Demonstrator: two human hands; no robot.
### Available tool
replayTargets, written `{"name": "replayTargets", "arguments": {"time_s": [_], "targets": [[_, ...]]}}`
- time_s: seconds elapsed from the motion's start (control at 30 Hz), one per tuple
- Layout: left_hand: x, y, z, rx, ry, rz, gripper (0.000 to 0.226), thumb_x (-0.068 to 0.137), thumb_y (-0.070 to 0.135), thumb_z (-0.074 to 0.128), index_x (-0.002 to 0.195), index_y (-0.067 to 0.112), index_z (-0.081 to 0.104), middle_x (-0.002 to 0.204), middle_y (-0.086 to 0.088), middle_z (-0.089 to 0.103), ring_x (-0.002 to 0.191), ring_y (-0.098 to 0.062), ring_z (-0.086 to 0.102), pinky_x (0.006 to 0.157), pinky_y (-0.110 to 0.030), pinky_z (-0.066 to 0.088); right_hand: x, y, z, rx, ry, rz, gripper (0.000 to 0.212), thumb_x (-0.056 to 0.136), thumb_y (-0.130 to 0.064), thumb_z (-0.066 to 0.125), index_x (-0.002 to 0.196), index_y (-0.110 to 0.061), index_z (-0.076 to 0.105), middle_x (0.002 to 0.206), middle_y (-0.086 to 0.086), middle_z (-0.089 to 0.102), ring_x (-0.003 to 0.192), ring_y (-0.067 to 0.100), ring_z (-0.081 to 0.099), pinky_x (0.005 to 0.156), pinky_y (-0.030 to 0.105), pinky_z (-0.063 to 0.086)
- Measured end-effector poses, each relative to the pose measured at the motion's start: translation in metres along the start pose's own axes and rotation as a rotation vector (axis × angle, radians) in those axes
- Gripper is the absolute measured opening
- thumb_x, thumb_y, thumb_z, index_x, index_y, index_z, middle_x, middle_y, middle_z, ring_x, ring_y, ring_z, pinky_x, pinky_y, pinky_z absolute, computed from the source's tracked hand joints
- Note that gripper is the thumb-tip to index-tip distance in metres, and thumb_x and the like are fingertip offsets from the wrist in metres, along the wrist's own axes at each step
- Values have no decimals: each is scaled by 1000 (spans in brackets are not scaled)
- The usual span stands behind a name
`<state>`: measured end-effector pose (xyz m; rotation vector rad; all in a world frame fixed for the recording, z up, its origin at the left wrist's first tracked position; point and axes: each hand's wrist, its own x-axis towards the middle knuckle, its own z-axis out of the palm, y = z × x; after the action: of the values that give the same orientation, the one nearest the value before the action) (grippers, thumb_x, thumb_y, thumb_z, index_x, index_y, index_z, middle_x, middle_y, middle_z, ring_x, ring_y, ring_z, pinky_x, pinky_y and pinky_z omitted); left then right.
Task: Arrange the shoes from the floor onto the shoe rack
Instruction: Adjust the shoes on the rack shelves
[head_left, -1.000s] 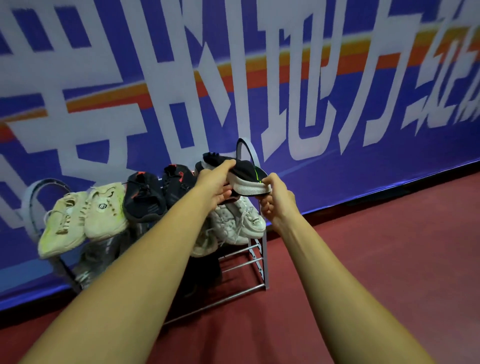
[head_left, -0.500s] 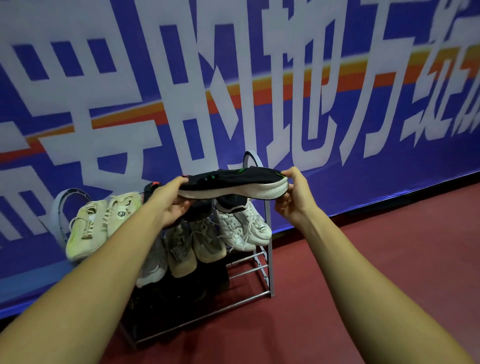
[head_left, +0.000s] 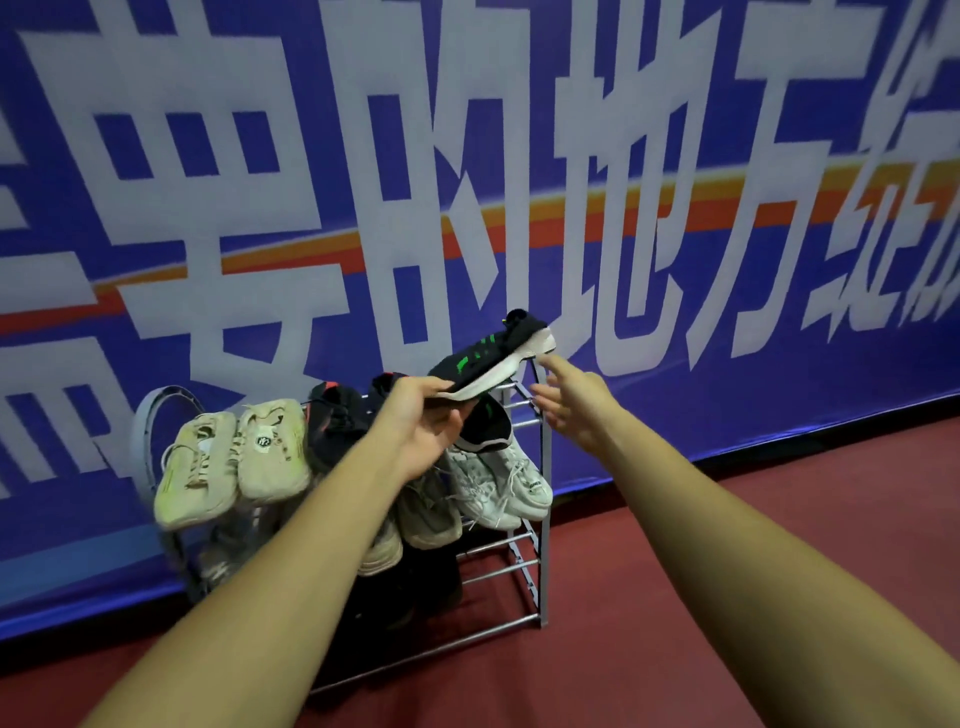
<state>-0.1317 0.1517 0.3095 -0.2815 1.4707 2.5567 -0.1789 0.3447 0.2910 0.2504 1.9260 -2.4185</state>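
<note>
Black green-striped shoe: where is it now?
The black shoe is mid head view, its low end held by the left hand, above the shoe rack's right end; right hand beside it.

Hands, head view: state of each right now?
Left hand: grips the toe end of the black shoe.
Right hand: open, fingers straight, by the shoe's heel, holding nothing.

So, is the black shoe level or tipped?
Tipped. The black shoe slopes up to the right, its low end gripped by the left hand.
</note>
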Motion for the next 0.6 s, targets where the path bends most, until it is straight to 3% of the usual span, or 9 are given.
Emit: {"name": "replayTargets", "arguments": {"time_s": [0.07,0.1,0.2,0.27,0.37,0.5,0.6], "targets": [[6,-19,16,84,26,1,7,87,5,57,91,7,63,85,-10,65,73,-19,61,48,-20,43,-6,13,7,-57,-110,-9,32,88,-43,72,89,-12,61,62,-7,65,61,9,58,53,20,39],[8,-27,21,107,38,-3,6,86,7,60,91,8,63,86,-10,65,72,-18,61,52,-23,43,-7,18,10,-58,-129,-27,28,88,-40,72,86,-14,62,55,-10,58,58,7,55,53,20,37],[14,-42,20,156,60,-25,11,85,23,68,91,13,67,91,-8,71,81,-18,63,56,-25,41,-2,16,7,-48,-124,-76,10,90,-24,69,92,-15,65,53,-12,58,51,3,56,57,21,39],[17,-45,13,174,55,-42,16,86,31,69,91,16,67,87,-4,73,81,-17,64,54,-24,39,2,10,1,-67,-107,-70,7,88,-16,67,82,-14,64,48,-9,49,43,4,48,57,22,38],[21,-44,12,168,32,-65,12,89,24,65,82,16,62,75,-3,71,61,-12,63,48,-21,37,9,10,-3,-69,-69,-54,8,86,-12,67,79,-10,63,55,-3,41,49,8,38,58,24,38],[30,-51,26,64,74,-4,12,93,10,61,81,11,61,77,-5,64,66,-12,59,47,-18,37,12,22,0,36,-55,-91,12,84,-18,76,80,-13,66,53,-10,59,48,1,55,62,22,42],[35,-65,34,-58,74,19,10,94,7,60,84,10,62,76,-4,64,67,-11,58,53,-20,36,12,27,0,69,-110,-101,17,81,-20,80,81,-16,63,55,-11,60,48,0,56,62,23,42]]}}
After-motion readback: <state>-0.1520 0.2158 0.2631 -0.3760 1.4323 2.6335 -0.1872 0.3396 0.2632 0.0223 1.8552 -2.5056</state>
